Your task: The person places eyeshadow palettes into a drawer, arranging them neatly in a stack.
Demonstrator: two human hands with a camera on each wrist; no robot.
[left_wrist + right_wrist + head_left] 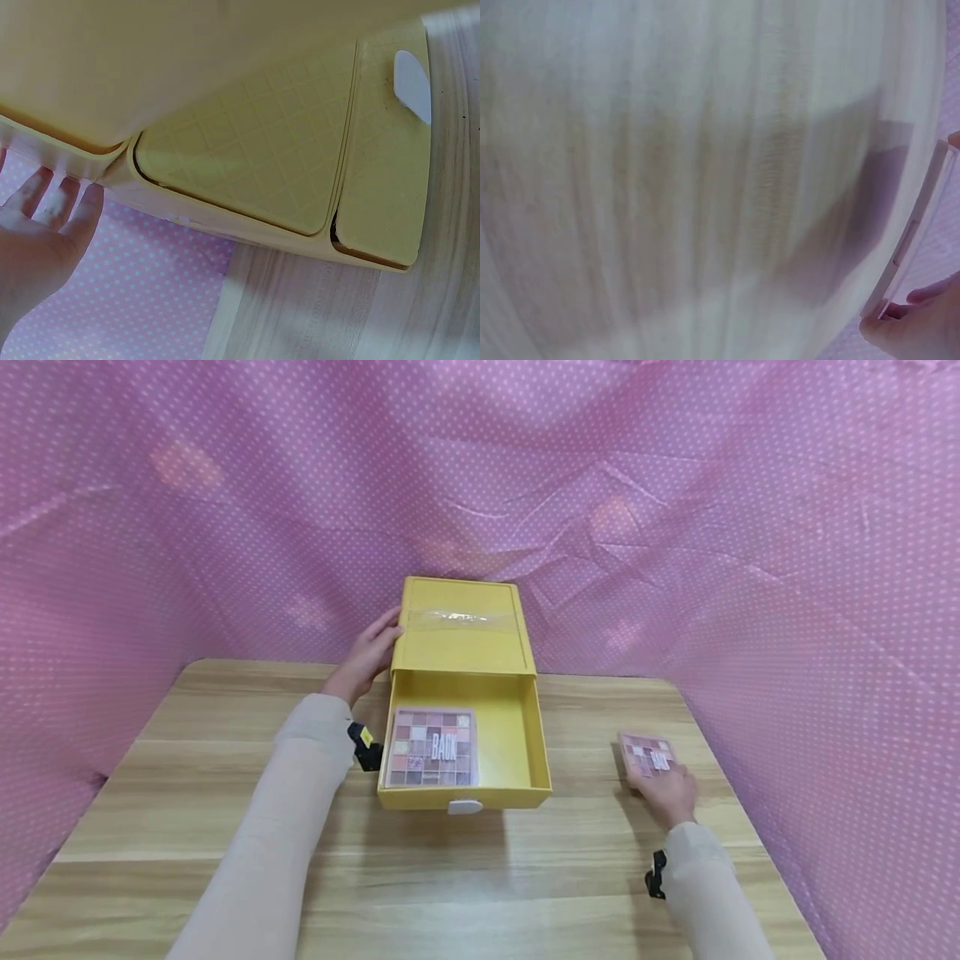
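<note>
Drawer (pixel 420 799) holds one palette (pixel 433 748); right fingers (pixel 679 774) pinch second palette (pixel 647 753), apparently outstanding, near table's (pixel 585 877) right edge; extended left fingers (pixel 85 214) touch casing (pixel 465 651).

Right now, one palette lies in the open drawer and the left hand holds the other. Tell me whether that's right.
Not quite: the right hand holds the other palette, as the head view shows. One palette does lie in the open drawer.
</note>
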